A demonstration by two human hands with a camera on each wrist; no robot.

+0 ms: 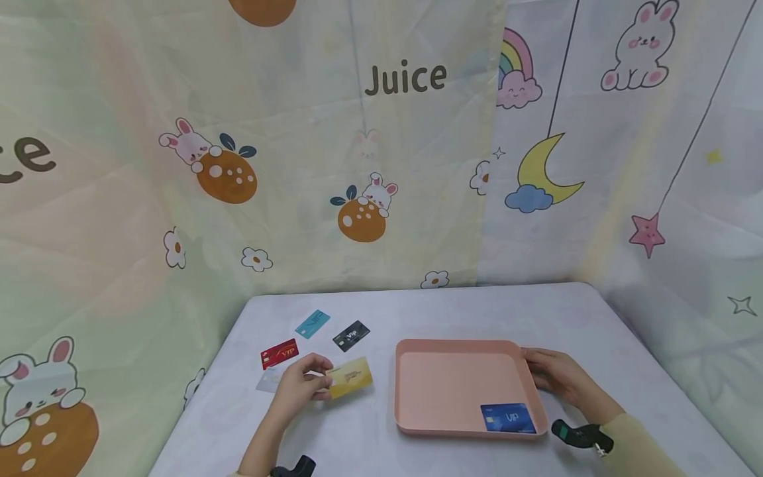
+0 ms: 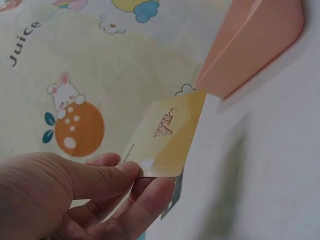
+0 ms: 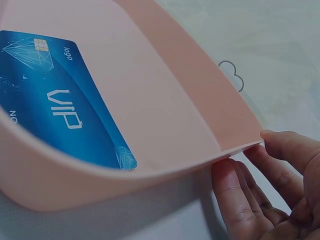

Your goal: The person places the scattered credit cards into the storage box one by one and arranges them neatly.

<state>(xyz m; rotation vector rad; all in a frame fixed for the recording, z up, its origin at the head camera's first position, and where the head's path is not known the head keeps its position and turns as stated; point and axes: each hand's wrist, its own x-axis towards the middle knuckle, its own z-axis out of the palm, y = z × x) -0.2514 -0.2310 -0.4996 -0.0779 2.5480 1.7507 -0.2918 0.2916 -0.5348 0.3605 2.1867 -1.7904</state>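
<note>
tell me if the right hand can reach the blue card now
Probably yes: nothing lies on the blue card in the pink tray, though the right hand would likely have to release its rim.

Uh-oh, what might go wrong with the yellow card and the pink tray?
The left hand pinches the yellow card near one end, so the card might slip out and drop. The right hand holds the pink tray by its rim; a sudden tug might make the blue card slide, since nothing holds it down inside.
</note>
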